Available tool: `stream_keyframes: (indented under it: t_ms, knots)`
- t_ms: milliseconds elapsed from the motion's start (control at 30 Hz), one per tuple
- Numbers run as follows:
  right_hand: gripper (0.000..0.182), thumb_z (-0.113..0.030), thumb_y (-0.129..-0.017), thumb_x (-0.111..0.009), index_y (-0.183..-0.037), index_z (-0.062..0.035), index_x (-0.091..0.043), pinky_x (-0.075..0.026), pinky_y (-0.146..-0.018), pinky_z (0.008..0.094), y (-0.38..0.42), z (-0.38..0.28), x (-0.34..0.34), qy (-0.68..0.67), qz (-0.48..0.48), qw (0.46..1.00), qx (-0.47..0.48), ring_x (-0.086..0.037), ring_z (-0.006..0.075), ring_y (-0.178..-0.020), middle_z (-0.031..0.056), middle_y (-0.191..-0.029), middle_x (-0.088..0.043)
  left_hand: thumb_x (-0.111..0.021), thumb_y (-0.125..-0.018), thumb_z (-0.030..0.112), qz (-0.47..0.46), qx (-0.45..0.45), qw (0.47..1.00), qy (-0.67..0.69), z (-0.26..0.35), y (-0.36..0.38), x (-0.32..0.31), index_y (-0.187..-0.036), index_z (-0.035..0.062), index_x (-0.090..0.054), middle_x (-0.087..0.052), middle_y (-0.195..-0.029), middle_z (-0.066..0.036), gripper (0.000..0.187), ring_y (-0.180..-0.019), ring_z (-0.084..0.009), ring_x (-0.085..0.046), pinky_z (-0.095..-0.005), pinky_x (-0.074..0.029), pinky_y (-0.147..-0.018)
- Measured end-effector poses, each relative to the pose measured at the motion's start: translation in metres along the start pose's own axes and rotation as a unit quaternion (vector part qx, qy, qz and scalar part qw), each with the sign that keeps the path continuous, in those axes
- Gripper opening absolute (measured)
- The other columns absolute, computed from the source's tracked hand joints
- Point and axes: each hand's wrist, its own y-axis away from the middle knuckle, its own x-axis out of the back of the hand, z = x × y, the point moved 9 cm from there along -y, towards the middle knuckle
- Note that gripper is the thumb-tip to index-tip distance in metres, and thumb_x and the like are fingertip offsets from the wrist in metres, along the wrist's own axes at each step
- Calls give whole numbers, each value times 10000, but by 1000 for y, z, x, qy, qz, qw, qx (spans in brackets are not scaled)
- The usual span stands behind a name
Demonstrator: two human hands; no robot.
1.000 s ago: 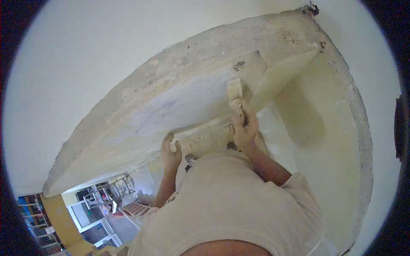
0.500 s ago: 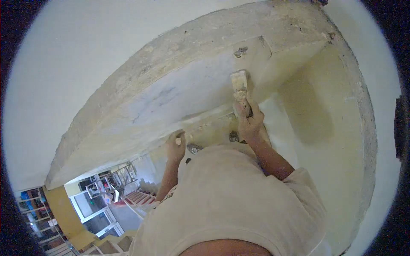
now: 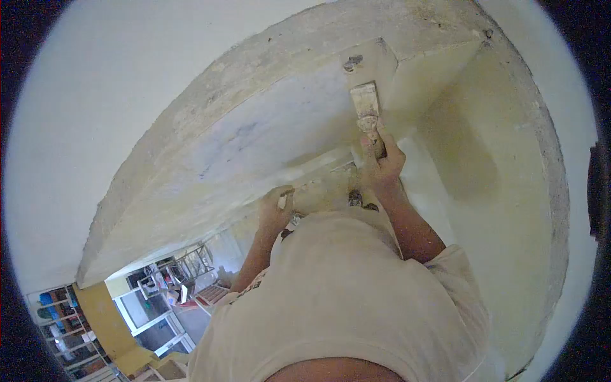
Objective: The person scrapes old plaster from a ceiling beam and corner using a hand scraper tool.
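My right hand is closed round the handle of a putty knife, whose broad, plaster-caked blade points up at the pale wall surface. Just above the blade is a dark chipped hole. Lower and to the left, my left hand has its fingers curled round a small pale piece that I cannot make out. Bluish-grey smears mark the whitish surface between the hands and the rough edge.
A rough plaster band curves overhead and down the right side. Shelves, a white-framed window or door and a reddish rack are far below left. Feet show beyond the shirt.
The putty knife and my right hand have moved up and slightly right, nearer the hole. My left hand has shifted right and a little up. The view has tilted slightly.
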Motion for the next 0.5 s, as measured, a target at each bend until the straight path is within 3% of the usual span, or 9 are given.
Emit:
stream_keyframes:
  t_ms: [100, 167, 267, 367, 500]
  knots:
    - [402, -154, -755, -614, -1119, -8, -524, -310, -436, 243, -5, -2, -3, 17, -5, 1000, 7, -342, 99, -464, 19, -516, -401, -569, -750, 109, -9, 26, 1000, 3, -4, 2, -3, -877, 39, -585, -611, -881, -120, 146, -804, -262, -590, -341, -457, -739]
    - [405, -153, -752, -616, -1121, -14, -526, -311, -436, 244, -4, -3, -2, 25, -15, 1000, -9, -339, 100, -461, 15, -510, -390, -564, -752, 28, 15, 1, 1000, -1, 2, 7, -2, -886, 36, -581, -624, -847, -114, 135, -774, -226, -611, -310, -477, -698]
    - [394, -149, -750, -616, -1112, -15, -532, -337, -444, 239, -4, 3, 1, 19, -22, 999, -24, -369, 95, -468, 34, -526, -438, -567, -748, 26, 7, -11, 1000, -27, 11, 8, -2, -888, 37, -581, -623, -847, -114, 142, -774, -222, -611, -308, -476, -695]
    - [386, -141, -747, -617, -1098, -2, -535, -371, -458, 234, -11, -3, -1, 20, -20, 999, 32, -411, 90, -479, 57, -560, -505, -569, -745, 26, 23, 9, 1000, -18, -3, 8, 0, -877, 39, -584, -623, -847, -117, 134, -774, -221, -611, -308, -475, -697]
    - [375, -142, -739, -631, -1066, 20, -542, -403, -500, 239, -22, -20, -2, 1, -27, 1000, -2, -457, 95, -527, 85, -649, -565, -555, -744, 69, 36, 25, 999, 25, -5, 10, 4, -880, 35, -582, -614, -839, -124, 142, -785, -262, -591, -337, -455, -717]
